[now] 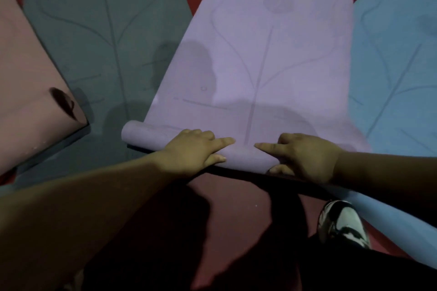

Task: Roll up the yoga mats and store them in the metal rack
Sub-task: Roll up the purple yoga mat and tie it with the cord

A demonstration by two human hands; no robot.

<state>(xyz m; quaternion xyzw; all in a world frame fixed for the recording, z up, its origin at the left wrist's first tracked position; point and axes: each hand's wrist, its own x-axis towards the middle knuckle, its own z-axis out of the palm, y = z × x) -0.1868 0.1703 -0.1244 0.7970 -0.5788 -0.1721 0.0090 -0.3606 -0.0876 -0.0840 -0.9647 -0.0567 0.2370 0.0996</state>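
Note:
A purple yoga mat (pixel 272 54) lies on the red floor, running away from me. Its near end is curled into a thin roll (pixel 146 133). My left hand (pixel 191 151) lies over the roll left of centre, fingers curled over the top and thumb tucked on the near side. On the right part of the roll my right hand (pixel 305 156) does the same, index finger pointing inward. The far end of the mat curls up too. No metal rack is in view.
A grey-green mat (pixel 94 30) lies to the left, a partly rolled pink mat (pixel 30 101) at far left, a blue mat (pixel 397 66) to the right. My white shoe (pixel 343 222) stands on the red floor (pixel 236 208) at lower right.

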